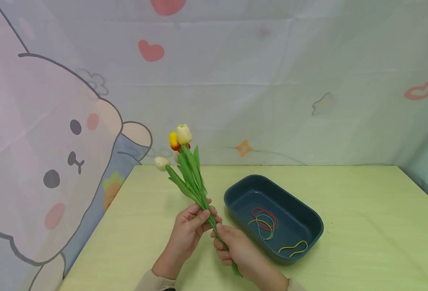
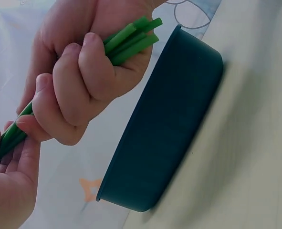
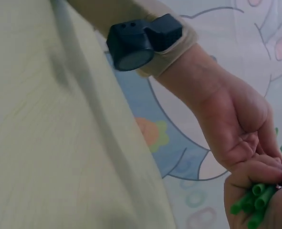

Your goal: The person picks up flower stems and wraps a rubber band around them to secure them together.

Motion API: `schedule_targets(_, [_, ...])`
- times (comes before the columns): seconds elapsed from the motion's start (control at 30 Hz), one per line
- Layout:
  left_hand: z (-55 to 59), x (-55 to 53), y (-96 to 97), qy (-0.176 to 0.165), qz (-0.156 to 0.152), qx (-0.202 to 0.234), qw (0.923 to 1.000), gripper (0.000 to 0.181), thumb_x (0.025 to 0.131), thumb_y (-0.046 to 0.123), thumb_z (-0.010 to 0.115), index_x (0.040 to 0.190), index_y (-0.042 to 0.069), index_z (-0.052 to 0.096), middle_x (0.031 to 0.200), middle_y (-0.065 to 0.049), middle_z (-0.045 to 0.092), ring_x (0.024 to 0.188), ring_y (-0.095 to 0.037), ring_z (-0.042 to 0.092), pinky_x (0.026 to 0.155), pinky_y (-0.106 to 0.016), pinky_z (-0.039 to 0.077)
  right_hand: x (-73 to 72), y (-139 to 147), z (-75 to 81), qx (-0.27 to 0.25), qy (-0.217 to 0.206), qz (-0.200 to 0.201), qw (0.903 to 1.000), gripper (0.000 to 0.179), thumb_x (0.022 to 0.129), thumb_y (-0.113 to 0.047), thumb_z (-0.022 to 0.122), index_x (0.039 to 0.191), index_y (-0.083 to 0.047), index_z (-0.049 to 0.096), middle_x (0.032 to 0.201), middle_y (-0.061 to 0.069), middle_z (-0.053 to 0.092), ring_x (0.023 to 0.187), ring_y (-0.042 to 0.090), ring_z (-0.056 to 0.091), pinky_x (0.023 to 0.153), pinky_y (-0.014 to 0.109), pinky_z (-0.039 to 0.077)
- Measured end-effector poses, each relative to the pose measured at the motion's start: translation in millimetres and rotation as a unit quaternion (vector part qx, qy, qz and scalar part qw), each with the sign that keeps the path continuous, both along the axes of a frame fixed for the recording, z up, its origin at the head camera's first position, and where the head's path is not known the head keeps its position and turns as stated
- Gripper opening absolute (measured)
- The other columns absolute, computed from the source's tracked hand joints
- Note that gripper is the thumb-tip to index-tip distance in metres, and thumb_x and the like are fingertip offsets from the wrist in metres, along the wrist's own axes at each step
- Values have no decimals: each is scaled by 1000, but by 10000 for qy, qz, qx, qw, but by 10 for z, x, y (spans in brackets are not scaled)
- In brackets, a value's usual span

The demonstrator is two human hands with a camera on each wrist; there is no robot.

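A small bunch of tulips (image 1: 192,173), with white, yellow-orange and red blooms, leans up to the left above the table. My left hand (image 1: 193,224) pinches the stems just under the leaves, thumb across the front. Lower down, my right hand (image 1: 241,249) grips the same stems; its curled fingers (image 2: 67,93) wrap them in the left wrist view. Several cut stem ends (image 2: 133,40) stick out below that fist, and the right wrist view shows these green ends (image 3: 255,205) too.
Right of the hands stands a dark blue basin (image 1: 248,182) on the pale yellow-green table (image 1: 363,226). Inside lie a red rubber band (image 1: 264,209), a teal one (image 1: 271,234) and yellow ones (image 1: 288,247). A printed cloth (image 1: 272,48) hangs behind the table.
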State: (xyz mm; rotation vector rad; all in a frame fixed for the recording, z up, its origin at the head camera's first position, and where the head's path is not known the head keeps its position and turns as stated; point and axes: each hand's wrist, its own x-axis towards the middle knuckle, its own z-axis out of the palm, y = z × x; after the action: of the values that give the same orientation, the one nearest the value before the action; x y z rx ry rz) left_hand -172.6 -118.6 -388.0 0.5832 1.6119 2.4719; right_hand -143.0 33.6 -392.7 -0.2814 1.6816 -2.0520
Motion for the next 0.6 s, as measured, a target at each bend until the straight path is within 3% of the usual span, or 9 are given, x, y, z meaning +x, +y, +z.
schedule_targets(0.2, [-3,-3,25,-237,112,-118,9996,26,94,16,48,114,0,50,93,-1,64,88,-15,64,82,-29,53,28,-42,-65,592,586,-617,9946,42,92,-46,41,89,-6,49,59,-3,37,46,6,29,40,14,24])
schedule_targets(0.3, [23,0,31,-467,366,-324,9977,33,92,19,51,116,-4,50,91,0,66,86,-15,65,81,-30,53,25,-57,-108,692,807,-845,9907,42,93,-42,43,90,-2,51,60,-3,38,44,6,30,38,13,25])
schedule_targets(0.47, [89,9,-20,-747,771,-752,9914,31,86,19,61,105,-6,58,83,-3,67,80,-17,66,75,-32,55,36,-73,-130,914,1045,-956,9857,37,94,-35,45,92,0,56,58,-3,39,42,6,31,38,14,27])
schedule_targets(0.6, [128,6,-72,-794,739,-903,9900,22,83,17,65,96,0,63,79,-4,66,76,-17,65,73,-32,56,38,-70,-118,1010,1065,-915,9849,35,94,-33,46,90,-1,57,57,-4,39,42,6,30,38,15,26])
